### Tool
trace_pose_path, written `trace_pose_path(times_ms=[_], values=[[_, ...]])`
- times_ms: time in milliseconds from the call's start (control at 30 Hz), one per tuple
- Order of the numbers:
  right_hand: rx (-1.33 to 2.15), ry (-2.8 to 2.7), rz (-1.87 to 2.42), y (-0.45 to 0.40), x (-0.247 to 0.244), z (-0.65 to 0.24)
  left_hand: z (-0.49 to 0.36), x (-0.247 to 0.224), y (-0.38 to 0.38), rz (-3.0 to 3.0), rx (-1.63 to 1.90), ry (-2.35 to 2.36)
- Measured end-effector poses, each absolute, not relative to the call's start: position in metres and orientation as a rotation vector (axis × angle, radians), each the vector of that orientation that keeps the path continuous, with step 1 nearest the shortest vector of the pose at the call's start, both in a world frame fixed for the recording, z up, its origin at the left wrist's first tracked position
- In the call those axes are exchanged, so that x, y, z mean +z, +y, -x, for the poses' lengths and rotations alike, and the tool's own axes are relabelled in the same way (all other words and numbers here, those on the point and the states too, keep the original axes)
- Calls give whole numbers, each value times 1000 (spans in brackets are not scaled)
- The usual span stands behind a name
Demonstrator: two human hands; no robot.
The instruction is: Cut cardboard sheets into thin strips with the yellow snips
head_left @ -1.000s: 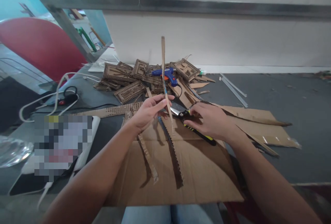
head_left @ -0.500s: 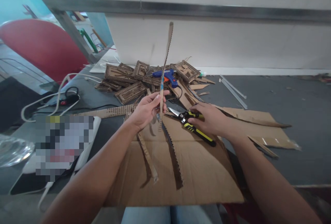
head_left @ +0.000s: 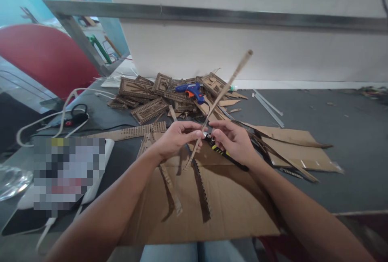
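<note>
A long, narrow cardboard strip point(head_left: 230, 81) slants up to the right, pinched between the thumb and fingers of my left hand point(head_left: 178, 139). My right hand point(head_left: 232, 139) is just right of the strip, its fingers loosely bent and apart, the index fingertip close to the strip; whether it touches is unclear. Beneath the right hand lie black-and-yellow snips point(head_left: 232, 159), partly covered by it. They rest on a large cardboard sheet point(head_left: 239, 209). Two more cut strips lie on that sheet, one with a ridged dark edge point(head_left: 202, 189), the other a paler strip point(head_left: 170, 187).
Behind my hands is a pile of corrugated cardboard panels point(head_left: 150, 108) with a blue glue gun point(head_left: 192, 90) on top. Glue sticks point(head_left: 268, 108) and cardboard pieces point(head_left: 298, 155) lie to the right. At left are white cables point(head_left: 62, 118) and a blurred-out item point(head_left: 68, 173).
My right hand has let go of the snips and moved left towards the strip. The strip in my left hand has tipped from upright to a slant towards the right.
</note>
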State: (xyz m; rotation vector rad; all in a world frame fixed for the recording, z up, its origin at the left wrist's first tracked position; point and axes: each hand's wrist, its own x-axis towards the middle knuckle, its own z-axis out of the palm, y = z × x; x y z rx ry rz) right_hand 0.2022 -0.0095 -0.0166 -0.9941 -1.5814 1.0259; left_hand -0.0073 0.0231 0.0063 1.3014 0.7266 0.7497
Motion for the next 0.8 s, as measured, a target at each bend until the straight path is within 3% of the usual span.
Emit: trace_pose_path(times_ms=[100, 800], values=[[1192, -1426, 918, -8, -20, -199, 4, 7, 20, -1382, 668, 760], [1433, -1382, 843, -13, -9, -199, -4, 11, 12, -1522, 766, 840]])
